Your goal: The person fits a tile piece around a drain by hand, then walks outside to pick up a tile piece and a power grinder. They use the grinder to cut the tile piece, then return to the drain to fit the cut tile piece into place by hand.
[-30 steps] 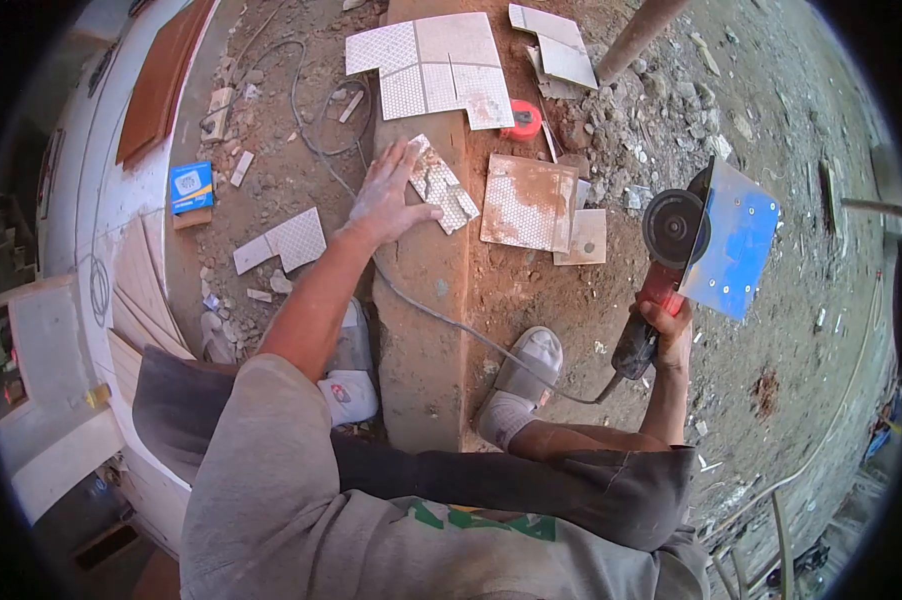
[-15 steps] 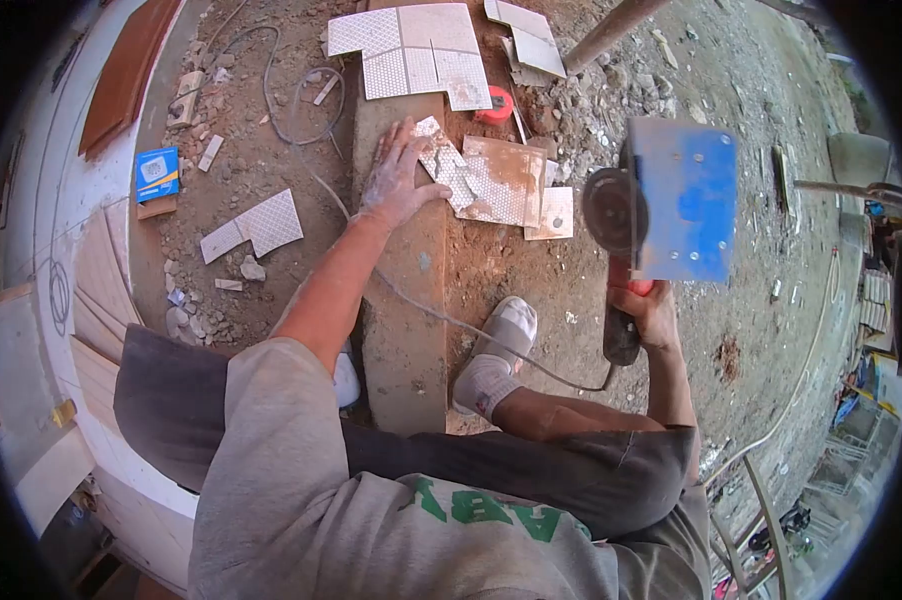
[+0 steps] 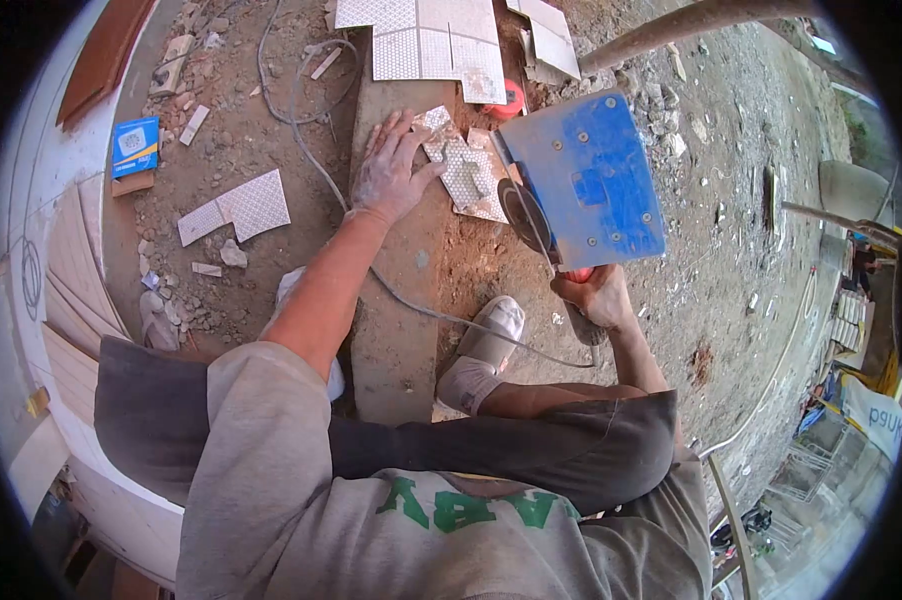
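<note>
Dusty and spread, my left hand (image 3: 393, 172) lies on the concrete ledge (image 3: 396, 350), its thumb and fingers against the edge of a small patterned tile piece (image 3: 463, 172). My right hand (image 3: 599, 296) is wrapped round the handle of an angle grinder (image 3: 583, 325) with a large blue plate (image 3: 596, 180) fixed to it. The grinder's dark disc (image 3: 524, 213) is just right of the tile piece, with a gap in this view. The plate partly hides another tile (image 3: 481, 138) behind. A grey cord (image 3: 451, 318) runs from the grinder across the ledge.
Cut patterned tiles (image 3: 431, 45) lie at the ledge's far end beside a red tape measure (image 3: 512, 98). More tile pieces (image 3: 256, 205) and a blue box (image 3: 135, 146) are on the left. A pole (image 3: 671, 28) slants across the top right. My foot (image 3: 496, 325) stands right of the ledge.
My right hand has brought the grinder left, closer to the tile piece, and the blue plate has tilted. My left hand remains on the ledge by the tile. The view has shifted slightly.
</note>
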Tool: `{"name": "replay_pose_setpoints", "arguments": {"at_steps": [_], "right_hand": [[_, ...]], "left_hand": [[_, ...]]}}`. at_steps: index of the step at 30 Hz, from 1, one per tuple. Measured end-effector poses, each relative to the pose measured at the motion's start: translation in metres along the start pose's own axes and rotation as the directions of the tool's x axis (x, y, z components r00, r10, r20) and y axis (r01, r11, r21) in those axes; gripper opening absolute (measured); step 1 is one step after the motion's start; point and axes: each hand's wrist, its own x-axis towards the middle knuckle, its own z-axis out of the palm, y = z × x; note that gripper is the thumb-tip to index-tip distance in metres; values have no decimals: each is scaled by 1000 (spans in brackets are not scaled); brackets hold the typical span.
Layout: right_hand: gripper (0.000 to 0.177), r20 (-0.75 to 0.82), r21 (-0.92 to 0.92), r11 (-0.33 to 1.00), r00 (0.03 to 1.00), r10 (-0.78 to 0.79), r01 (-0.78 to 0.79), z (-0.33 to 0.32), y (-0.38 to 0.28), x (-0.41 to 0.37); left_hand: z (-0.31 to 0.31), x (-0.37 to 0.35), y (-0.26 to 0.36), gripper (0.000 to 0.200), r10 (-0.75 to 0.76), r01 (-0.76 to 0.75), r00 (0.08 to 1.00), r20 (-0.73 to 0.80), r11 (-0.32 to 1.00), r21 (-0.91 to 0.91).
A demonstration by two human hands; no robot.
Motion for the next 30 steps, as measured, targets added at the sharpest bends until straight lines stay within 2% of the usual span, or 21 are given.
{"name": "replay_pose_setpoints", "arguments": {"at_steps": [4, 7, 9, 10, 12, 19, 21, 28, 30], "right_hand": [[41, -37, 16, 998, 997, -63, 63, 14, 13, 7], [40, -25, -32, 998, 998, -54, 53, 15, 2, 8], [42, 17, -70, 996, 998, 63, -62, 14, 0, 8], [42, 23, -73, 996, 998, 59, -57, 15, -2, 8], [43, -1, -4, 999, 999, -46, 46, 18, -3, 7], [43, -21, -52, 998, 999, -30, 29, 22, -1, 6], [43, 9, -97, 994, 998, 59, -58, 22, -5, 5], [44, 8, -103, 995, 1000, 3, -2, 24, -3, 8], [42, 2, -93, 995, 999, 33, -33, 26, 3, 9]], "left_hand": [[0, 1, 0, 48, 24, -23, 999, -26, 999, 31], [-2, 2, 2, 43, 7, -7, 999, -49, 1000, 10], [-3, 1, 2, 42, 1, -1, 999, -47, 1000, -1], [-3, 2, 1, 41, 7, -8, 999, -45, 1000, -11], [-3, 2, 1, 40, -2, 1, 999, -52, 1000, -16], [0, 1, 1, 37, -9, 5, 997, -82, 999, -50], [0, 1, 1, 36, -4, 0, 996, -89, 999, -46], [2, 1, -1, 36, 6, -13, 994, -110, 998, -58], [1, 1, 1, 36, -8, 2, 994, -109, 998, -61]]}}
